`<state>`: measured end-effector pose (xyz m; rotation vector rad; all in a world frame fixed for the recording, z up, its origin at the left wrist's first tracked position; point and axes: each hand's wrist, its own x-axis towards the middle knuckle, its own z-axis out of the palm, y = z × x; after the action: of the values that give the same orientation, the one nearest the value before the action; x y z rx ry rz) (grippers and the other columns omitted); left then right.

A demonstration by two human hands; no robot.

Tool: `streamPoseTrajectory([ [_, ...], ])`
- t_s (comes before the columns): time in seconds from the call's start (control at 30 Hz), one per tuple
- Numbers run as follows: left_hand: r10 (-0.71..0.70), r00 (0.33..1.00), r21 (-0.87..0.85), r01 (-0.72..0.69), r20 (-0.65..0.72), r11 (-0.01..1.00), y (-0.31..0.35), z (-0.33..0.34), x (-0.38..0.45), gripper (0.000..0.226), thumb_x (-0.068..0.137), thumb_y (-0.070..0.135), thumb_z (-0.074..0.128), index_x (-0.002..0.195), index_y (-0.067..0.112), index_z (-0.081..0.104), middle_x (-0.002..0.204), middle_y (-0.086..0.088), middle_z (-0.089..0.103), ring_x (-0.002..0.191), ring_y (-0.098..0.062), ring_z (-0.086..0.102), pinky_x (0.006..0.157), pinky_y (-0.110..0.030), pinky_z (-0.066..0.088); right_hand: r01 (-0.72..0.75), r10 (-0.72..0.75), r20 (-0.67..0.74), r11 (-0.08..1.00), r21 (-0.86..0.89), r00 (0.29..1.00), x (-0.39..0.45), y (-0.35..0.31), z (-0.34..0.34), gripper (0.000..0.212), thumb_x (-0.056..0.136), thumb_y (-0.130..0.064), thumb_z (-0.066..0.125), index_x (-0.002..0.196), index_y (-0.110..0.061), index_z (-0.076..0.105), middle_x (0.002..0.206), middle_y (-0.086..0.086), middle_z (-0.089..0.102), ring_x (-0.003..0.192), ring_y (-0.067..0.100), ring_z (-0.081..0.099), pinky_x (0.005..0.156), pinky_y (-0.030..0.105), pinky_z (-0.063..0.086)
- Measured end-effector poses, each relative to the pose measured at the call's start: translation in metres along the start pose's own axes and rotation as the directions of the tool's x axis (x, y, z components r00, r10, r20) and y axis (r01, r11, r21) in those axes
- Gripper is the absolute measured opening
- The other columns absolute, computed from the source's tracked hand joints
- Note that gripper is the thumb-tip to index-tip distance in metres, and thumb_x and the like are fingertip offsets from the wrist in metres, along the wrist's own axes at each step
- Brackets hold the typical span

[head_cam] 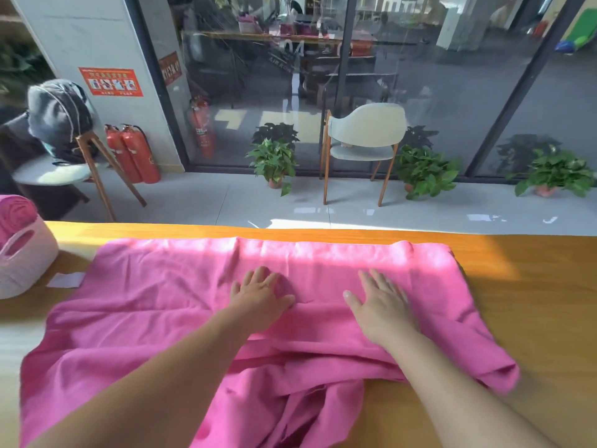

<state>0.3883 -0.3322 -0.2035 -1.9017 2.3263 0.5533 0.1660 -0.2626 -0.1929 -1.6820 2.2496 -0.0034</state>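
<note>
While smoothing mid-fold: pink cloth (155, 305) spread across the orange table (533, 286), near part spilling over the table's near edge. Left hand (258, 299) and right hand (378, 305) flat, fingers spread, pressing the seemingly doubled layer at the table's middle. Judged step: flattening a fold. Next move: gripping the bunched part toward the table's right end, folding again.

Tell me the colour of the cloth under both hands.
Bright pink, plain: the cloth shows best in the head view.

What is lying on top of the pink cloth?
The left hand and the right hand lie flat on the cloth. Whatever the cloth covers on the table cannot be seen.
</note>
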Motion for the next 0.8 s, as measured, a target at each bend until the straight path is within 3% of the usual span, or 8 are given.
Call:
streamPoseTrajectory([
  [0.07, 0.023, 1.0, -0.02, -0.023, -0.017, 1.0, -0.003, -0.005, -0.012, 0.065, 0.096, 0.057, 0.041, 0.152, 0.028, 0.025, 0.162, 0.0, 0.01, 0.149, -0.021, 0.007, 0.119, -0.045, 0.008, 0.044, -0.039, 0.09, 0.997, -0.056, 0.995, -0.006, -0.012, 0.006, 0.069, 0.101, -0.057, 0.03, 0.157, -0.021, 0.016, 0.166, 0.005, 0.004, 0.152, 0.022, 0.005, 0.122, 0.042, 0.004],
  [0.2, -0.057, 0.975, -0.197, 0.014, -0.216, 0.98, -0.036, -0.026, -0.047, 0.05, 0.097, 0.044, 0.05, 0.14, 0.018, 0.048, 0.149, -0.008, 0.041, 0.135, -0.025, 0.041, 0.11, -0.034, 0.03, 0.036, -0.036, -0.111, 0.999, -0.002, 0.993, -0.03, -0.03, 0.002, 0.057, 0.101, -0.041, 0.043, 0.15, -0.014, 0.035, 0.161, 0.011, 0.023, 0.148, 0.028, 0.019, 0.121, 0.039, 0.016],
  [0.3, -0.097, 0.973, -0.233, 0.047, -0.208, 0.971, -0.068, -0.029, -0.086, 0.034, 0.094, 0.036, 0.059, 0.121, 0.016, 0.064, 0.133, -0.006, 0.056, 0.12, -0.025, 0.053, 0.097, -0.028, 0.037, 0.317, -0.277, -0.232, 0.935, 0.16, 0.932, -0.075, -0.063, 0.004, 0.037, 0.096, -0.028, 0.053, 0.128, -0.011, 0.061, 0.141, 0.009, 0.048, 0.132, 0.027, 0.04, 0.114, 0.036, 0.03],
  [0.4, -0.156, 0.956, -0.29, 0.08, -0.249, 0.954, -0.09, -0.027, -0.131, 0.025, 0.091, 0.031, 0.063, 0.109, 0.016, 0.07, 0.12, -0.005, 0.061, 0.113, -0.024, 0.057, 0.093, -0.027, 0.039, 0.521, -0.457, -0.264, 0.806, 0.281, 0.849, -0.129, -0.096, 0.013, 0.016, 0.09, -0.022, 0.061, 0.1, -0.014, 0.07, 0.107, 0.0, 0.058, 0.105, 0.021, 0.053, 0.097, 0.035, 0.045],
  [0.5, -0.274, 0.919, -0.277, 0.196, -0.283, 0.941, -0.11, -0.028, -0.186, 0.025, 0.093, 0.028, 0.058, 0.108, 0.013, 0.069, 0.115, -0.005, 0.061, 0.111, -0.026, 0.057, 0.09, -0.03, 0.042, 0.591, -0.58, -0.139, 0.744, 0.311, 0.803, -0.184, -0.123, 0.018, 0.013, 0.087, -0.031, 0.063, 0.085, -0.02, 0.07, 0.094, -0.005, 0.057, 0.094, 0.018, 0.055, 0.088, 0.038, 0.048],
  [0.63, -0.333, 0.904, -0.219, 0.279, -0.27, 0.935, -0.123, -0.028, -0.243, 0.028, 0.097, 0.03, 0.049, 0.102, 0.011, 0.07, 0.108, -0.008, 0.066, 0.102, -0.028, 0.061, 0.081, -0.032, 0.047, 0.604, -0.639, 0.074, 0.754, 0.259, 0.765, -0.242, -0.132, 0.024, 0.032, 0.083, -0.054, 0.065, 0.083, -0.022, 0.068, 0.095, -0.008, 0.056, 0.091, 0.014, 0.059, 0.086, 0.035, 0.049],
  [0.73, -0.389, 0.914, -0.222, 0.357, -0.116, 0.907, -0.132, -0.017, -0.283, 0.032, 0.101, 0.028, 0.043, 0.111, 0.008, 0.065, 0.112, -0.011, 0.066, 0.104, -0.029, 0.062, 0.076, -0.029, 0.045, 0.609, -0.673, 0.168, 0.73, 0.311, 0.72, -0.283, -0.134, 0.033, 0.043, 0.074, -0.064, 0.07, 0.1, -0.029, 0.068, 0.103, -0.014, 0.053, 0.092, 0.004, 0.057, 0.089, 0.028, 0.049],
  [0.8, -0.348, 0.935, -0.275, 0.318, -0.067, 0.907, -0.134, -0.006, -0.31, 0.034, 0.102, 0.015, 0.034, 0.119, 0.003, 0.06, 0.122, -0.014, 0.06, 0.112, -0.029, 0.059, 0.084, -0.033, 0.045, 0.65, -0.725, 0.223, 0.685, 0.329, 0.652, -0.306, -0.138, 0.041, 0.055, 0.072, -0.055, 0.073, 0.122, -0.035, 0.061, 0.12, -0.018, 0.048, 0.105, 0.002, 0.054, 0.096, 0.025, 0.046],
])
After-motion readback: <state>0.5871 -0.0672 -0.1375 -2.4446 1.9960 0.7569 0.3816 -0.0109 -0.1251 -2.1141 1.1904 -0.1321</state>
